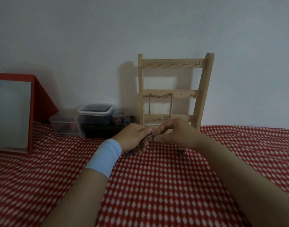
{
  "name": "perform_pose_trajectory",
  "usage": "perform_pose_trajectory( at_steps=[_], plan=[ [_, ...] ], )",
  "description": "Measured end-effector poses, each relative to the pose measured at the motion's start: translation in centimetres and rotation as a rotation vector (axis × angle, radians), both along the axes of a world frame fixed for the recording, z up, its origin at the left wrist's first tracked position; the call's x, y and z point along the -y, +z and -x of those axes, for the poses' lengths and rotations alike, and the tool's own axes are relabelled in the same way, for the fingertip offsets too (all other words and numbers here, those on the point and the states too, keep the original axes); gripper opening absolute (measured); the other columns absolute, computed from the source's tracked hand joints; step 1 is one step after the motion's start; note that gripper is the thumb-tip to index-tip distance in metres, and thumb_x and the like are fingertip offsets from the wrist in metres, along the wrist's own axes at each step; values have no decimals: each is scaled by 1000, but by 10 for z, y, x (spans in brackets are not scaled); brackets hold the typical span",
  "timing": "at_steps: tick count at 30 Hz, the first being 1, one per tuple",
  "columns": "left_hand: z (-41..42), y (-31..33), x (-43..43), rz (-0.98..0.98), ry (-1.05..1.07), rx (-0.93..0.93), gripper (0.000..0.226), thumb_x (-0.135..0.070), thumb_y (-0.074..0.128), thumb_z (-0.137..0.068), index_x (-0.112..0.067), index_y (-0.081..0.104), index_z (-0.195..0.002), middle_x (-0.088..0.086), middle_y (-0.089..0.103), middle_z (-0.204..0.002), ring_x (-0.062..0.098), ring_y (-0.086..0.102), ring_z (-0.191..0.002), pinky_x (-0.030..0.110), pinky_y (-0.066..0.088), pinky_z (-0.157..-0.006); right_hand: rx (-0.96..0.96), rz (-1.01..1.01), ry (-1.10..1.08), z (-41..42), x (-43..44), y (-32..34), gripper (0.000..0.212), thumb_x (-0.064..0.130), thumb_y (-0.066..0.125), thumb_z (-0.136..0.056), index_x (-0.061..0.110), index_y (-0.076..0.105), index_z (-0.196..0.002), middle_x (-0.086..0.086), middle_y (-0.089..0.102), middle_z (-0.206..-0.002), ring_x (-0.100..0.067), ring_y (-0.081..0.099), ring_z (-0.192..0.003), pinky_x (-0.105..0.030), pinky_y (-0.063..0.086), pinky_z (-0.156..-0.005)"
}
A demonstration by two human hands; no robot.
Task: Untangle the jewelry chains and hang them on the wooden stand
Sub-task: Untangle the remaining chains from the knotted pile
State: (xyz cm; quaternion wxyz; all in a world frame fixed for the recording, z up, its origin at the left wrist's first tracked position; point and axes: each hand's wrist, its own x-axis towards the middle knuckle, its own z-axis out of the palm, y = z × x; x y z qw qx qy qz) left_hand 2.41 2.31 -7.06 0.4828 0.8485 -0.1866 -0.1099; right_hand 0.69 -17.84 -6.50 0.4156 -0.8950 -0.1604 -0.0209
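Containers (94,115) beside wooden stand (173,92); left hand (132,138), right hand (173,133), chains (147,138) before it.

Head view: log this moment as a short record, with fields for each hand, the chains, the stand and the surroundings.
left hand: holds the tangled chains, blue wristband on the wrist
right hand: pinches a strand of the tangled chains
tangled chains: bunch hangs from the hands down to the red patterned cloth
wooden stand: upright against the wall, behind the hands
hung chain: one, draped over hooks on the middle rail
top rail hooks: bare
left of stand: stacked plastic containers, red box
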Motion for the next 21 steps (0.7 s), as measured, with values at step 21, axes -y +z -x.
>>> perform_pose_trajectory(
  at_steps=[21],
  plan=[
    [2,13,-6,-99,-74,118,6,-19,74,-86,-20,72,-91,-4,72,-84,4,65,-68,17,55,-69,-201,-331,-43,7,-11,3,35,28,57,-103,-2,72,-95,6,54,-49,-7,43,-42,-22,38,-49]
  ],
)
